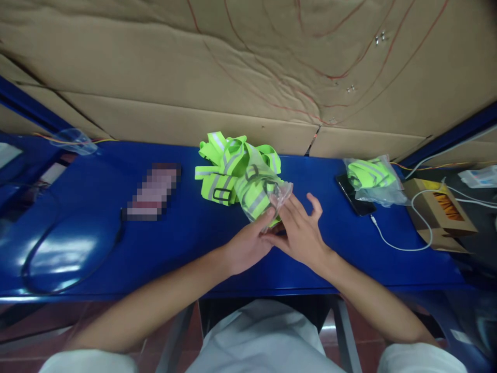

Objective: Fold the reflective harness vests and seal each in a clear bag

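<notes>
A clear plastic bag [254, 191] with a folded neon-yellow reflective strap and a black buckle inside is between my two hands. My left hand [250, 242] is closed on the bag's near edge, with the thumb on top. My right hand [303, 228] holds the bag's open-looking right end, its index-side fingers on the plastic and one finger raised away. Just behind the bag, touching it, lies a loose pile of neon-yellow straps [227, 160] with grey stripes and a black buckle. The fingertips are partly hidden by the plastic.
A bagged yellow strap [370, 173] lies at the right beside a black phone [355, 197]. Further right are a white cable [399, 249] and a cardboard box [435, 217]. On the left are a blurred-out item [155, 191] and a black cable [29, 264]. A cardboard wall stands behind.
</notes>
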Available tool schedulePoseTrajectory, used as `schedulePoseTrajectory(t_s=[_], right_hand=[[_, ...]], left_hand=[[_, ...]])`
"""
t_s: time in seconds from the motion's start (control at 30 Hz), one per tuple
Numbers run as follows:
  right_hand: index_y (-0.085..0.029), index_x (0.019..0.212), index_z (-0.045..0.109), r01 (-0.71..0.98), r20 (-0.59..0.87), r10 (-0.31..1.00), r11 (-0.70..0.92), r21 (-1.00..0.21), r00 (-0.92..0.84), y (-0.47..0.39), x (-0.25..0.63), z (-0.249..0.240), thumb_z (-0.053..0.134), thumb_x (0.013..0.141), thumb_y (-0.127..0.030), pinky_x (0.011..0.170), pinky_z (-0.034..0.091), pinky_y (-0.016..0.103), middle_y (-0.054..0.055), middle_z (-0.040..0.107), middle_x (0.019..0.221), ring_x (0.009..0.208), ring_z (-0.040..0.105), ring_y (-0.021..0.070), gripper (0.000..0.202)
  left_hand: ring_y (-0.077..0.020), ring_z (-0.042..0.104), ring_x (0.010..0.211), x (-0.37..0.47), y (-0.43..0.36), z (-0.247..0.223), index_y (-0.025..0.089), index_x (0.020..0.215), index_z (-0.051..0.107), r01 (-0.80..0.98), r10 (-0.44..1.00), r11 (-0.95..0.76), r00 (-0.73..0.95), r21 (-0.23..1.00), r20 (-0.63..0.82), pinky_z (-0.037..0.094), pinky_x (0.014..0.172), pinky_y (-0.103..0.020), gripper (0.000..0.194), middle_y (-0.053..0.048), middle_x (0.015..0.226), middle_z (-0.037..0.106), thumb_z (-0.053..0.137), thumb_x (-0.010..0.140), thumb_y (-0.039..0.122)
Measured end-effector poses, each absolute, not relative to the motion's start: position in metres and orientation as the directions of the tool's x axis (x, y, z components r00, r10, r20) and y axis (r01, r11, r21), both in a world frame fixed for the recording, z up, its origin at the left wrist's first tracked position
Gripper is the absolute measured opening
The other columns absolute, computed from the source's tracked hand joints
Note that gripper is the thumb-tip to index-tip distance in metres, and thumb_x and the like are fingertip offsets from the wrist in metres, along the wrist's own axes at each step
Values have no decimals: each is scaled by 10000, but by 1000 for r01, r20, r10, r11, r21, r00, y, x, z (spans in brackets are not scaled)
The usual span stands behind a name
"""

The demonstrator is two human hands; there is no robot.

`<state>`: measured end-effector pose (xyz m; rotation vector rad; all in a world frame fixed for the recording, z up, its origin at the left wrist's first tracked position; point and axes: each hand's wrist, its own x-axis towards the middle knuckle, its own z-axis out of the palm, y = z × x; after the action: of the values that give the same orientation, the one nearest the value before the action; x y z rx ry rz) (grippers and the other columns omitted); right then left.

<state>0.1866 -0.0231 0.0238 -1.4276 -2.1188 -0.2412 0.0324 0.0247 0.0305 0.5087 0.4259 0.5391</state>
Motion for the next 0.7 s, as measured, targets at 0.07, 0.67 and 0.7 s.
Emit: schedulePoseTrajectory(t_s=[0.07,0.67,0.7], right_hand=[[-164,1532,452,881,526,807,427,-205,-269,-20,187,28,612,1005,-319,1241,252,548,147,634,1462,1445,520,313,572],[-258,1624,362,644,622,758,578,-501,-197,-14,202,30,494,1047,-134,1237,449,442,98,527,1577,1513,452,223,605],[-254,1624,363,653,628,752,581,-486,-201,-14,201,28,506,1048,-149,1232,452,448,107,526,1576,1511,455,230,603]], left_hand=[[-229,649,1209,35,25,27,273,1136,778,-358,568,728,793,585,-222,522,984,-293,383,-43,1158,750,775,878,555],[-421,393,1506,-35,71,83,306,1456,614,243,536,-800,700,549,472,136,1300,-592,901,-117,1567,520,981,639,411],[-427,315,1552,-30,76,73,308,1500,567,254,526,-807,719,533,455,37,1308,-606,946,-116,1623,455,973,653,416]])
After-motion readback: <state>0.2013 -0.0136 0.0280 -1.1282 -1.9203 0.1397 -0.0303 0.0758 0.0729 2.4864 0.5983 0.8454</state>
